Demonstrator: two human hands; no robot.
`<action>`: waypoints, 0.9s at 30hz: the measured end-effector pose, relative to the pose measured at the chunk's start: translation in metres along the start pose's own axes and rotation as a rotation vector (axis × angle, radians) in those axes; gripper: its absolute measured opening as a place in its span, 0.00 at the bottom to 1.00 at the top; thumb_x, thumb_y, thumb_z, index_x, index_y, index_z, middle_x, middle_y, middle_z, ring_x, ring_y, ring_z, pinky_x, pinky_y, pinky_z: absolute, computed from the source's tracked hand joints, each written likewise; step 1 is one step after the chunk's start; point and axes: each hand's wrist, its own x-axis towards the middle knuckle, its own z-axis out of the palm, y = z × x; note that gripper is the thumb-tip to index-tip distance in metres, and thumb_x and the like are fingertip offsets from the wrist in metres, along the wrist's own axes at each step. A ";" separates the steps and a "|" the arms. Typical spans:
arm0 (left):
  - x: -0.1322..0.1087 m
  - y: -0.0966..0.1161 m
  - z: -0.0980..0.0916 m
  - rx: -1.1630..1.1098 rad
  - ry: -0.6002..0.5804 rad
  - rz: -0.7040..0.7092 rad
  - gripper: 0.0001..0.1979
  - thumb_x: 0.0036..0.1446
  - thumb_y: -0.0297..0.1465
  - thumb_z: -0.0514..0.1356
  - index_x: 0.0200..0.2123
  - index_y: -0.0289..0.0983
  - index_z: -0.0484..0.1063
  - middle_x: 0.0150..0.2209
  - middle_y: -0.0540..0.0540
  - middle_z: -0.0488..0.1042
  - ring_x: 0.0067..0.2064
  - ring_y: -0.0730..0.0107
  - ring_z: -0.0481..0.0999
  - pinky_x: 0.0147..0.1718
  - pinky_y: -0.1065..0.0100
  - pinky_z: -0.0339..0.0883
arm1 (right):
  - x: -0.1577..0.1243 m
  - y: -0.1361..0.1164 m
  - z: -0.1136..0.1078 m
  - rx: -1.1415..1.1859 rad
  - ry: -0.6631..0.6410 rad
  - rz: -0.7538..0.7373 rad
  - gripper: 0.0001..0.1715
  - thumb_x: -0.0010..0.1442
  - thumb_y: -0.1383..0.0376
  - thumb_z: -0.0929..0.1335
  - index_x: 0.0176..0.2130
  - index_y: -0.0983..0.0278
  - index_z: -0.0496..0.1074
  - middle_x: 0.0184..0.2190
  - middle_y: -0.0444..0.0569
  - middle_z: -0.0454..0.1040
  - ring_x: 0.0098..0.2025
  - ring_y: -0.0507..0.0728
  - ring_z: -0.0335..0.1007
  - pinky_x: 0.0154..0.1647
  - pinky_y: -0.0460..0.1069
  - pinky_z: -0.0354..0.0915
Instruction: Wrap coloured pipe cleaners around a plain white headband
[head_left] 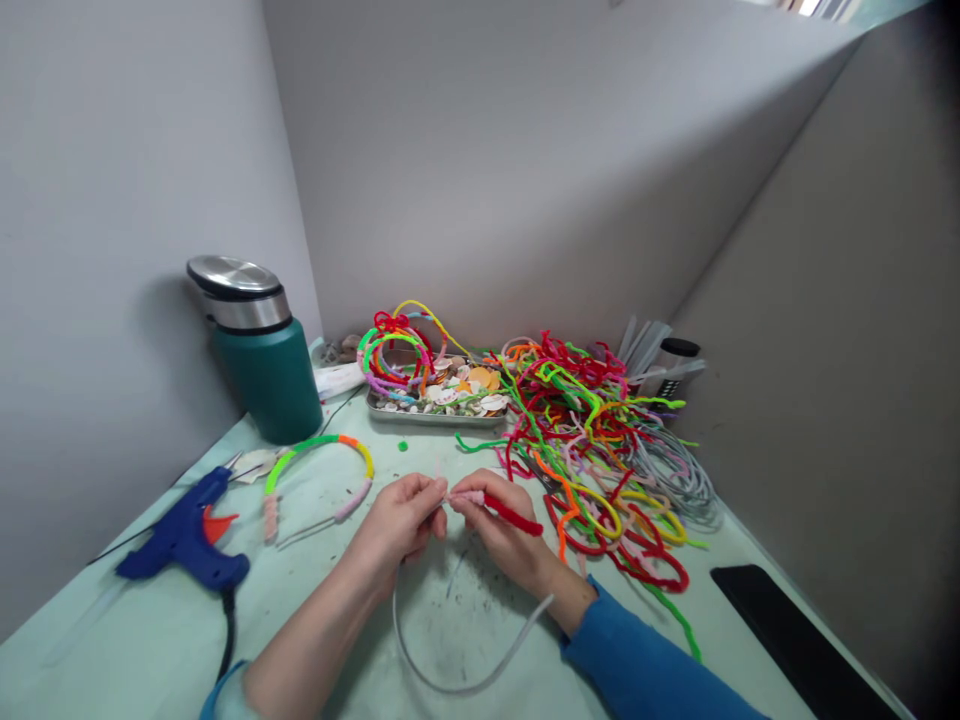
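Note:
Between my hands is a thin grey hoop, like a headband (pixel 465 690), its bare end curving down toward me. The hoop's other end is covered in a red fuzzy wrap (pixel 517 515), followed by a short pink wrap. My left hand (pixel 409 515) is closed on the hoop near the pink part, fingers bent around it. With thumb and fingertips pressed together, my right hand (pixel 499 525) pinches at the pink wrap, and the red end crosses over that hand. A faint pink strand rises beside the fingertips. Fingers hide the exact grip.
A partly wrapped multicoloured hoop (pixel 319 443) and blue glue gun (pixel 184 535) lie left, near a green bottle (pixel 270 370). Behind is a metal tray (pixel 435 418) of small pieces. Tangled pipe cleaners (pixel 577 410) heap up right, beside grey hoops (pixel 697 480) and a black slab (pixel 787 640).

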 end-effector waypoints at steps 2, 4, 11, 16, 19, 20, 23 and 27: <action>0.001 0.000 0.000 0.006 0.035 -0.010 0.17 0.48 0.46 0.58 0.28 0.38 0.59 0.15 0.56 0.65 0.11 0.84 0.46 0.09 0.79 0.40 | -0.001 0.002 0.001 -0.010 -0.007 -0.023 0.07 0.58 0.63 0.66 0.32 0.64 0.72 0.28 0.46 0.73 0.31 0.52 0.68 0.33 0.45 0.62; 0.002 -0.001 0.000 0.023 0.084 0.011 0.17 0.47 0.45 0.59 0.30 0.39 0.59 0.16 0.57 0.66 0.11 0.84 0.46 0.09 0.79 0.40 | -0.001 0.002 0.002 -0.015 -0.005 -0.030 0.07 0.58 0.64 0.66 0.32 0.64 0.72 0.28 0.47 0.73 0.31 0.52 0.68 0.33 0.45 0.62; 0.004 -0.005 -0.002 0.271 0.232 0.236 0.13 0.49 0.41 0.59 0.28 0.36 0.69 0.20 0.53 0.69 0.14 0.81 0.57 0.13 0.76 0.51 | -0.001 0.002 0.003 -0.013 0.031 0.025 0.07 0.57 0.63 0.66 0.31 0.64 0.72 0.29 0.47 0.73 0.32 0.52 0.68 0.34 0.46 0.63; 0.001 0.000 0.000 0.387 0.184 0.385 0.12 0.50 0.37 0.58 0.33 0.36 0.77 0.30 0.45 0.76 0.29 0.67 0.72 0.27 0.71 0.63 | 0.000 0.001 0.002 0.042 0.079 0.065 0.08 0.58 0.62 0.66 0.34 0.64 0.71 0.30 0.47 0.73 0.33 0.53 0.69 0.35 0.47 0.64; 0.000 0.003 0.001 0.370 0.136 0.437 0.10 0.49 0.33 0.60 0.34 0.37 0.78 0.37 0.43 0.77 0.39 0.63 0.73 0.37 0.69 0.63 | 0.001 0.001 0.002 0.059 0.078 0.016 0.06 0.58 0.63 0.66 0.35 0.63 0.71 0.32 0.47 0.72 0.35 0.54 0.68 0.37 0.48 0.64; 0.000 0.004 0.002 0.355 0.134 0.426 0.10 0.49 0.33 0.60 0.34 0.38 0.79 0.36 0.44 0.77 0.39 0.63 0.73 0.37 0.69 0.63 | 0.002 0.002 0.002 0.057 0.084 -0.008 0.05 0.58 0.63 0.66 0.35 0.62 0.71 0.33 0.48 0.72 0.36 0.54 0.68 0.38 0.49 0.64; 0.000 0.005 0.002 0.301 0.144 0.337 0.11 0.49 0.35 0.59 0.33 0.38 0.79 0.24 0.47 0.75 0.29 0.66 0.72 0.26 0.72 0.61 | 0.003 0.005 0.003 0.036 0.131 -0.053 0.11 0.55 0.64 0.68 0.41 0.61 0.69 0.40 0.50 0.70 0.44 0.57 0.66 0.43 0.51 0.63; 0.001 0.003 0.001 0.216 0.116 0.211 0.15 0.48 0.38 0.60 0.35 0.35 0.78 0.11 0.54 0.62 0.15 0.76 0.58 0.15 0.74 0.48 | 0.004 0.009 0.004 0.015 0.090 0.013 0.14 0.57 0.65 0.66 0.45 0.61 0.69 0.43 0.51 0.70 0.42 0.56 0.67 0.39 0.49 0.65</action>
